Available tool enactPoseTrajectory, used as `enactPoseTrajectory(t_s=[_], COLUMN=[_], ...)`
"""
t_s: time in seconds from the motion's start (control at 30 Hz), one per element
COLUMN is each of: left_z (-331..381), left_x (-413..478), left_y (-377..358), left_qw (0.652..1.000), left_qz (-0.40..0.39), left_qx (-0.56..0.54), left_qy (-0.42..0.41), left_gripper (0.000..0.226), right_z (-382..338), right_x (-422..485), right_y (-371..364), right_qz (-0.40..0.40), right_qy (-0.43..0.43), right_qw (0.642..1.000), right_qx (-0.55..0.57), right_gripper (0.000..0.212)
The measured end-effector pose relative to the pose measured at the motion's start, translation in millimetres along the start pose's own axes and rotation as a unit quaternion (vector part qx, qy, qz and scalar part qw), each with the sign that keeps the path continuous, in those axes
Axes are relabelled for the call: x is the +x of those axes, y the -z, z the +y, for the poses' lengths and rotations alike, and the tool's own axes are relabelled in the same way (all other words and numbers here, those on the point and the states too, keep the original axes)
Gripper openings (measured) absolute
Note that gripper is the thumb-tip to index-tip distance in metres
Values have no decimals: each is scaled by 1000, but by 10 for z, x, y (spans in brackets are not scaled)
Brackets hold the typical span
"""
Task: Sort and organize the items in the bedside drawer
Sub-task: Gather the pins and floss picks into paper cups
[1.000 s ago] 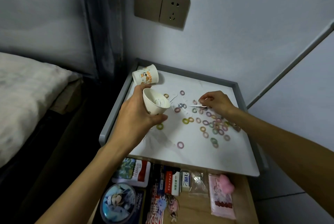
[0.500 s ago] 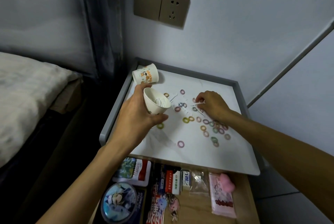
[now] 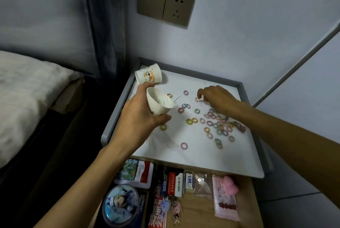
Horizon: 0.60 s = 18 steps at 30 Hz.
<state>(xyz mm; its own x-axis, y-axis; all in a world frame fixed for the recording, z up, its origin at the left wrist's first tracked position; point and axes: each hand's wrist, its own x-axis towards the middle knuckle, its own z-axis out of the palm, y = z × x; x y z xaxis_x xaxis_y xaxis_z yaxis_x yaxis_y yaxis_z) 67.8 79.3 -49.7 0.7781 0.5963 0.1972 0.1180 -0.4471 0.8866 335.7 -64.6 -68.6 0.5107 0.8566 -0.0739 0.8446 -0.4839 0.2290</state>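
- Nearest, the open pale wooden drawer [image 3: 198, 213] of the bedside cabinet holds a round tin with a cartoon picture [image 3: 120, 204], a green, white and red packet [image 3: 136, 172], red and white small boxes [image 3: 176, 181], a clear plastic bag [image 3: 202, 181], a pink tissue pack [image 3: 225, 203] and small doll key charms [image 3: 174, 207].
- Above the drawer lies the white cabinet top with a grey raised rim [image 3: 117, 113].
- Small coloured rings [image 3: 189, 121] are scattered over the top, thickest towards its right side.
- The left hand [image 3: 139, 117] is curled round a plain white paper cup [image 3: 159, 103], held above the top's left part and tilted, its mouth facing right; something white lies inside.
- The right hand [image 3: 219, 99], fingers bent, pinches a thin pale stick [image 3: 199, 100] between thumb and fingertip, just over the rings.
- In the far left corner of the top, a printed paper cup with orange cartoon marks [image 3: 148, 76] lies on its side.
- Left of the cabinet is a bed with pale bedding [image 3: 27, 88].
- On the wall behind sits a bronze switch and socket plate [image 3: 176, 9].
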Motion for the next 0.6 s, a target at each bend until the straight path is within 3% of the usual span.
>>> enactPoseTrajectory(t_s=[0.1, 0.4, 0.6], left_z=[7, 9, 20], left_x=[4, -9, -7], left_y=[-6, -5, 0], left_qw=[1000, 1000, 1000], left_qz=[-2, 0, -4], left_qx=[5, 4, 0], left_qy=[-3, 7, 4], left_gripper=[84, 84, 83], right_z=[39, 93, 100], right_x=[-26, -14, -60], right_y=[35, -166, -54], right_qz=[-41, -81, -116], right_qy=[-19, -84, -35], right_qw=[998, 985, 992], right_qx=[32, 129, 31], right_gripper=[57, 52, 63])
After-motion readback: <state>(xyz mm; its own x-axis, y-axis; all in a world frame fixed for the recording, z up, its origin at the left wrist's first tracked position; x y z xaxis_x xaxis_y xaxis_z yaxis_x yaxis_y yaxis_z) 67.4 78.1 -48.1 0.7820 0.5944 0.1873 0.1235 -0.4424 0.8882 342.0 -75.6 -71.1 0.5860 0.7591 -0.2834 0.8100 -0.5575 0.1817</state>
